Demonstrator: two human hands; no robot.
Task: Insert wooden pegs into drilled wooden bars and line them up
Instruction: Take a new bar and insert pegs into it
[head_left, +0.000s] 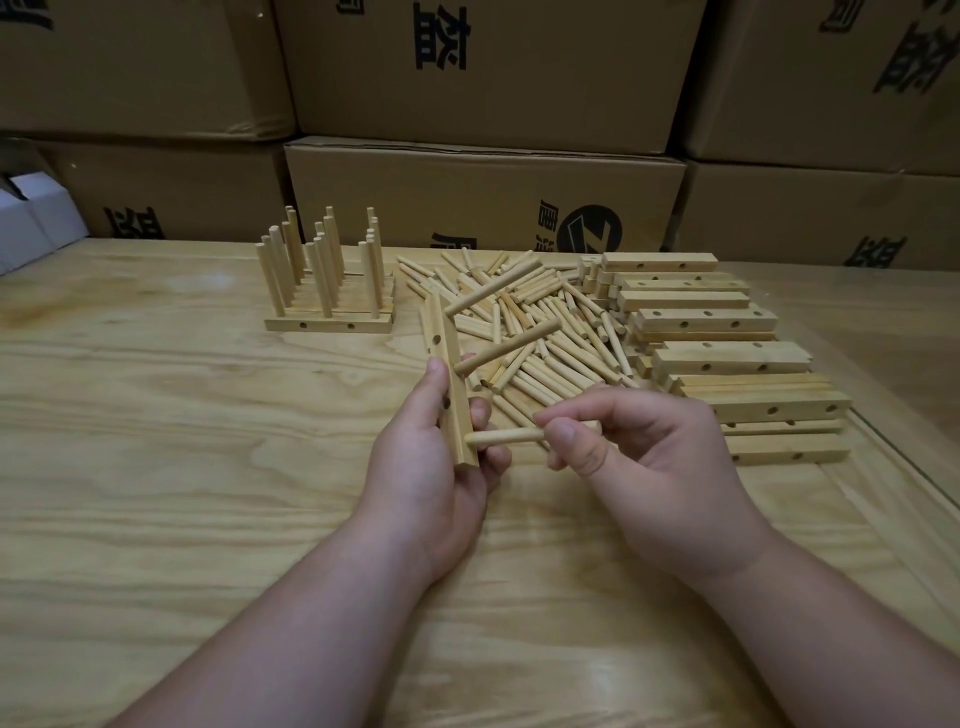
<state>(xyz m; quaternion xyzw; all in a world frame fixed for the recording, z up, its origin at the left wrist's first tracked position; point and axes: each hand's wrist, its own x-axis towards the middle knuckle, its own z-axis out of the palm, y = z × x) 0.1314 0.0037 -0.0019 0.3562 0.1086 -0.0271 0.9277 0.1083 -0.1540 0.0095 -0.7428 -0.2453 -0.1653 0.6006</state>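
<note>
At the far left, finished bars with upright pegs (324, 270) stand lined up in a row on the wooden table (156, 415). Nearer the middle, the left hand (441, 467) grips a drilled bar (452, 384) held on end, its long axis running away from the person; two pegs (506, 319) already stick out of it to the right. The right hand (639, 467) pinches a third peg (506, 436) between thumb and fingers, the peg lying crosswise with its free tip pointing left and touching or just beside the bar's lower end. The coming push would seem to run leftward along the peg's axis, square to the bar. The hole it aims for cannot be seen, so how far the tip has entered is unclear. Beyond the hands lies a loose heap of pegs (540, 332), and to the right a stack of empty bars (727, 364).
</note>
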